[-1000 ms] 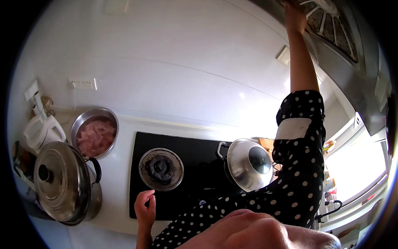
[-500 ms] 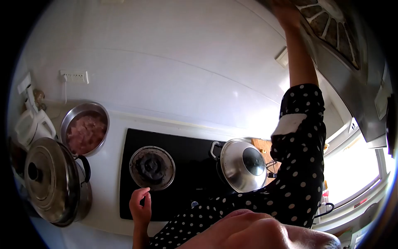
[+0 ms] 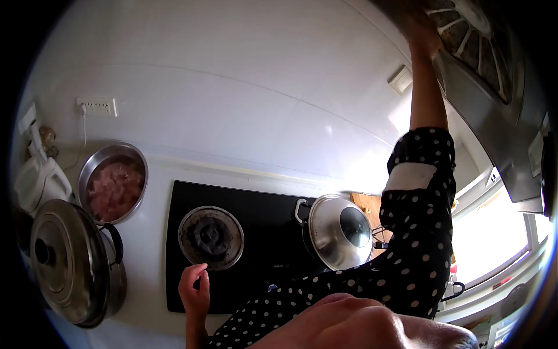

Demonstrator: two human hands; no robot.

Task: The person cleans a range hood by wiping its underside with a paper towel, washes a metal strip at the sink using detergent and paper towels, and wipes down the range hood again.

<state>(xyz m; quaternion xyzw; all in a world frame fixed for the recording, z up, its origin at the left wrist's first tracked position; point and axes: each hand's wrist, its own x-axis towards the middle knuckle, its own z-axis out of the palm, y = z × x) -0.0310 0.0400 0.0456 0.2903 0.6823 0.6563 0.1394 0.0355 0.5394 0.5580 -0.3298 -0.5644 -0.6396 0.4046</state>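
At the front edge of the black cooktop (image 3: 264,232), my left hand (image 3: 195,287) is loosely curled with a small gap between thumb and forefinger. Nothing shows in it, and it is close to the bare left burner (image 3: 211,237). My right arm, in a dotted sleeve, reaches up to the range hood (image 3: 500,145). At the hood's lower edge is my right hand (image 3: 419,32), its fingers lost in shadow at the top of the view. A wok (image 3: 331,232) with a domed metal and glass lid covers the right burner.
A metal bowl (image 3: 131,203) of raw meat stands left of the cooktop. Before it is a large lidded pot (image 3: 72,256), with a white kettle (image 3: 38,180) behind. A wooden board (image 3: 365,202) lies past the wok. The wall has a socket (image 3: 97,106) and a switch (image 3: 400,79).
The view has shifted, so the bowl, pot and cooktop appear further left. My right hand stays raised at the hood, and my left hand keeps its place by the left burner.
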